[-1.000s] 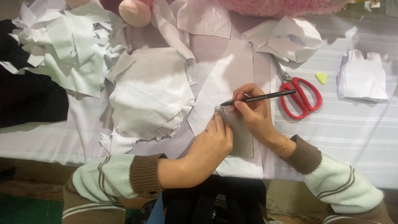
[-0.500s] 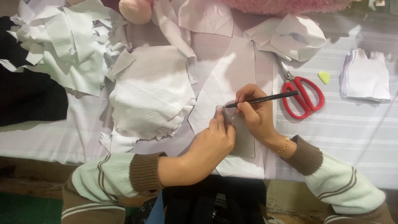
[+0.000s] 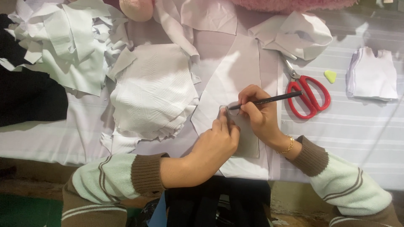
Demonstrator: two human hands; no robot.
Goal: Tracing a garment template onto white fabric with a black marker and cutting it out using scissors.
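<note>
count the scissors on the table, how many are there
1: the red-handled scissors lie on the striped cloth, just right of the right hand holding the pencil. More could be hidden under the fabric scraps.

You have 1 black pencil (image 3: 269,100), 1 grey card template (image 3: 246,138), 1 pair of red-handled scissors (image 3: 309,94), 1 yellow-green chalk wedge (image 3: 330,75).

Setting: sewing or garment workshop. Evidence: cutting table (image 3: 370,138) under striped cloth; heaps of white fabric offcuts (image 3: 63,38) at its far left corner; stacked cut pieces (image 3: 153,94) mid-table; red-handled scissors (image 3: 309,94) and yellow tailor's chalk (image 3: 330,75) toward the right edge.
</note>
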